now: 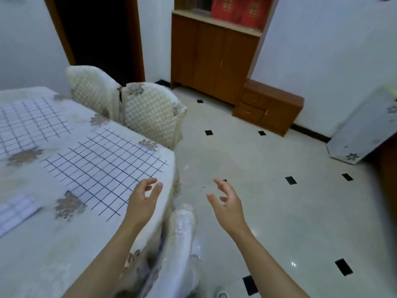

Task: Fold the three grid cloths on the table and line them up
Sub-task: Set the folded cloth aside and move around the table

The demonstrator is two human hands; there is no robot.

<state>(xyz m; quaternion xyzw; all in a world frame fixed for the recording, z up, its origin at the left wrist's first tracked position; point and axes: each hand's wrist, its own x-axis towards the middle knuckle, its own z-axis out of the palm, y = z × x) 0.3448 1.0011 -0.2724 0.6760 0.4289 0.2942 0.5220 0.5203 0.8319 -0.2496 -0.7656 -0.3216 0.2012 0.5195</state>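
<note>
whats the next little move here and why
Probably lower the left hand to pinch the closest edge of the spread grid cloth. Both hands are empty, the left hovers right at that edge, and the right hand is out over the floor.

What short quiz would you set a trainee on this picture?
1. True or false: the left hand grips the middle grid cloth.
2. The right hand hovers over: A) the table, B) the floor, C) a chair back.
3. How many grid cloths show on the table?

Key:
1. False. Its fingers are loosely spread and hold nothing.
2. B.
3. Three: the middle grid cloth, the far grid cloth and the near-left grid cloth.
</note>
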